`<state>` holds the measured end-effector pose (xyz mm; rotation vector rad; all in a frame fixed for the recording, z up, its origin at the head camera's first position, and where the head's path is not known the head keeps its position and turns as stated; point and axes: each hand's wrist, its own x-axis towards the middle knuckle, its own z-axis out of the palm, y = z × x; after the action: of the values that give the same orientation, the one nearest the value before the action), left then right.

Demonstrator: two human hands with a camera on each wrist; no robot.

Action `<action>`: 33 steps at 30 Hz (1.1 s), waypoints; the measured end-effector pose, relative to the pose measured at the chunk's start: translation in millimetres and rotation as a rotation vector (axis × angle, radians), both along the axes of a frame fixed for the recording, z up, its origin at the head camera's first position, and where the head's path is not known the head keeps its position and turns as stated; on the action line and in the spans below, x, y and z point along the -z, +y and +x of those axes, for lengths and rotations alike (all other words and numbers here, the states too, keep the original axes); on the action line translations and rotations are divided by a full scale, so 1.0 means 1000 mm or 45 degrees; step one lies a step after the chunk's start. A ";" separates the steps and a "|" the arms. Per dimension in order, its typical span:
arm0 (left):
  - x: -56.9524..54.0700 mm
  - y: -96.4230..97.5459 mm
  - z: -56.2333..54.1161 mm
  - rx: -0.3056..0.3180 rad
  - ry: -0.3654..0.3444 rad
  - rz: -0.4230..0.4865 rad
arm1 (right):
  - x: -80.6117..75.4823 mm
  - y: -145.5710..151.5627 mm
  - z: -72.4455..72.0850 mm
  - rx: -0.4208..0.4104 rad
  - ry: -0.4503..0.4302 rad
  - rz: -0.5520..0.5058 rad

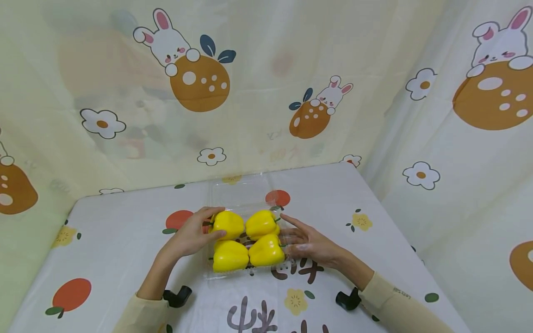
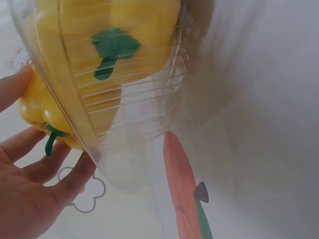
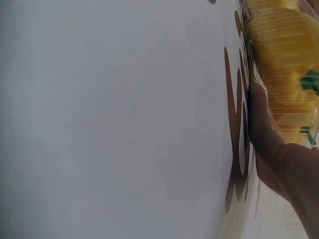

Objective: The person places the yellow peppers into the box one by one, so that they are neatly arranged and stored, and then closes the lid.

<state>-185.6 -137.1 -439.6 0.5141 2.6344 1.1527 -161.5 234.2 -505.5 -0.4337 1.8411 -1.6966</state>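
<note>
Yellow bell peppers with green stems sit in a clear plastic box (image 1: pixel 222 276), two in the far row and two in the near row. My left hand (image 1: pixel 193 237) holds the far-left bell pepper (image 1: pixel 230 223), thumb on its near side and fingers around its far-left side. In the left wrist view, that bell pepper (image 2: pixel 40 102) shows beyond the ribbed box wall. My right hand (image 1: pixel 310 243) rests along the box's right side, fingers extended. The right wrist view shows its thumb (image 3: pixel 261 119) at the ribbed outer wall.
The box's transparent lid (image 1: pixel 241 194) lies folded back on the far side. A white tablecloth (image 1: pixel 125 259) printed with fruit, flowers and dark lettering covers the table. Behind it hangs a bunny-print curtain (image 1: pixel 258 138). Black elbow-shaped pieces (image 1: pixel 178 296) sit by both wrists.
</note>
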 end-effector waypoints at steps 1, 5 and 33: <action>-0.001 0.000 0.000 0.006 0.002 -0.005 | 0.000 0.000 0.000 0.000 0.001 -0.001; -0.003 0.001 0.000 0.014 0.007 -0.033 | 0.000 0.000 0.000 -0.001 0.002 0.000; -0.001 0.004 0.000 0.029 0.030 -0.110 | -0.001 -0.002 0.000 0.021 -0.013 0.003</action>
<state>-185.6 -133.4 -438.4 0.5429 2.6774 1.0269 -161.7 232.7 -504.3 -0.4091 1.8435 -1.7045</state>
